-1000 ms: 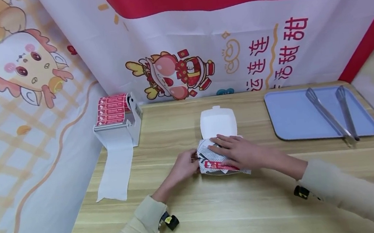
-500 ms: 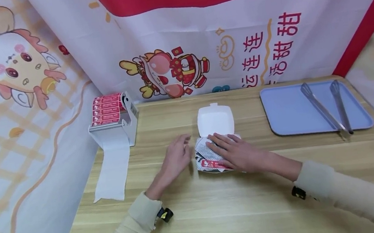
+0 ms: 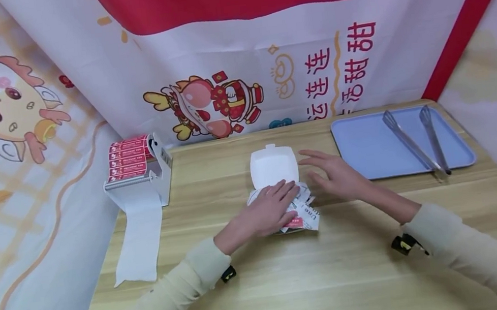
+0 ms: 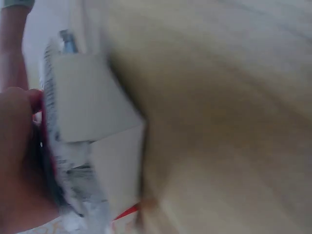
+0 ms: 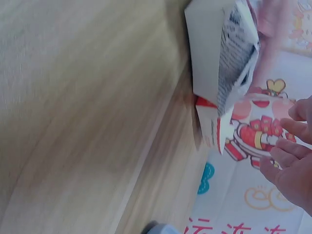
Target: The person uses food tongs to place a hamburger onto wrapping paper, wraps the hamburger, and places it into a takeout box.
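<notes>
A white takeaway clamshell box [image 3: 274, 167] stands on the table with its lid swung back toward the banner. Printed wrapping paper [image 3: 309, 215] fills its base and spreads over the right and front edges, with a red sticker [image 3: 294, 222] on it. What the paper wraps is hidden. My left hand [image 3: 267, 211] lies on top of the paper, fingers extended. Just right of the box, my right hand [image 3: 334, 175] is raised with fingers spread, touching nothing. The right wrist view shows the box's pale side wall [image 5: 207, 48] and that same right hand [image 5: 292, 156] apart from it.
At the left, a label dispenser [image 3: 137, 170] holds a roll of red stickers, its white backing strip [image 3: 139, 246] trailing over the table. A blue tray [image 3: 362, 147] at the right bears two metal tongs [image 3: 408, 139]. A printed banner [image 3: 217, 41] hangs behind the table.
My left hand has moved from the box's left side onto the paper. My right hand has lifted off the paper and shifted right. Paper edges now stick out at the right.
</notes>
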Demonstrator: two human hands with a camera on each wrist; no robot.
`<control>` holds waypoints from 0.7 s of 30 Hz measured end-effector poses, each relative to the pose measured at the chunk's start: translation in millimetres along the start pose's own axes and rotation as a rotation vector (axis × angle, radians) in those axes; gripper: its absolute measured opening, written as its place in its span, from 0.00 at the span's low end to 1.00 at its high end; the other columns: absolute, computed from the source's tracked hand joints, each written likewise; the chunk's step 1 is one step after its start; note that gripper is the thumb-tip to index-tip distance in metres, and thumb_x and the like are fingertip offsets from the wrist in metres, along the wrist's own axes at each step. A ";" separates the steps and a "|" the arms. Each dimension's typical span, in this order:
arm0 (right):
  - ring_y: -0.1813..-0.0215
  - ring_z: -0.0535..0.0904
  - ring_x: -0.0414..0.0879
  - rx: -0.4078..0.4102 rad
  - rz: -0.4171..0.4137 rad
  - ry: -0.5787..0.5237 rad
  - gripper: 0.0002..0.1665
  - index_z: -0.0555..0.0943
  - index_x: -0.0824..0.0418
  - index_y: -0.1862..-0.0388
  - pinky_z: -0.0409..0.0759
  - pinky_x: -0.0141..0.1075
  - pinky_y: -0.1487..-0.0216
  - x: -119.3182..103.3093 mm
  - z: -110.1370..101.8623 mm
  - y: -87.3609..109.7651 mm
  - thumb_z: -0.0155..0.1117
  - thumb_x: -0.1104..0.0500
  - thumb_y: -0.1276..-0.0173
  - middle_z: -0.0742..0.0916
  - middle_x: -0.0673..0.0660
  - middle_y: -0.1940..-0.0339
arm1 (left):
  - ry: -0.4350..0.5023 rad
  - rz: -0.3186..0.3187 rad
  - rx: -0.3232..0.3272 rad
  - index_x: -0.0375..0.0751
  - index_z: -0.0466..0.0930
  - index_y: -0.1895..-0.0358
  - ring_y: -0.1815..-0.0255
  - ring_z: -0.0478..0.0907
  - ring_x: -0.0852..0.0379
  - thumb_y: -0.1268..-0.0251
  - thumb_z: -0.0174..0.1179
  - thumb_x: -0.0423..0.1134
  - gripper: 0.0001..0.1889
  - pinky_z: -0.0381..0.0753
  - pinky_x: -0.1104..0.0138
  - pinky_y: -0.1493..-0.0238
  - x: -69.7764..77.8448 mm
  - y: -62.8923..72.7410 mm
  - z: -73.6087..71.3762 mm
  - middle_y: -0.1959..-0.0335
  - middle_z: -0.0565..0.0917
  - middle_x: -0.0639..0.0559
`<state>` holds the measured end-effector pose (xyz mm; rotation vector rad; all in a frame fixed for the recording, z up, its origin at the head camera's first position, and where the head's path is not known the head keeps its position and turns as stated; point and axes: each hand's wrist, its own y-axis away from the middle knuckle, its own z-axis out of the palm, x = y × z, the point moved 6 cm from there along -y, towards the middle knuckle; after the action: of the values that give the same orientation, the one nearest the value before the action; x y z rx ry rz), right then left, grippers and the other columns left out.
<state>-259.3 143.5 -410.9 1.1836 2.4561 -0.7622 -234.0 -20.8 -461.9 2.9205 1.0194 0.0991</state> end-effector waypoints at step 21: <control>0.42 0.77 0.56 -0.069 0.752 -0.650 0.34 0.61 0.63 0.23 0.78 0.47 0.35 91.9 51.5 -71.4 0.55 0.56 0.24 0.75 0.67 0.34 | 0.065 -0.040 -0.026 0.58 0.44 0.19 0.20 0.48 0.47 0.21 0.35 0.61 0.33 0.51 0.49 0.20 0.0 4.2 21.4 0.20 0.53 0.51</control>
<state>-369.5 134.0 -473.8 1.4042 1.3575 -0.6689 -229.8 -24.5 -483.0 2.8900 1.0771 0.2053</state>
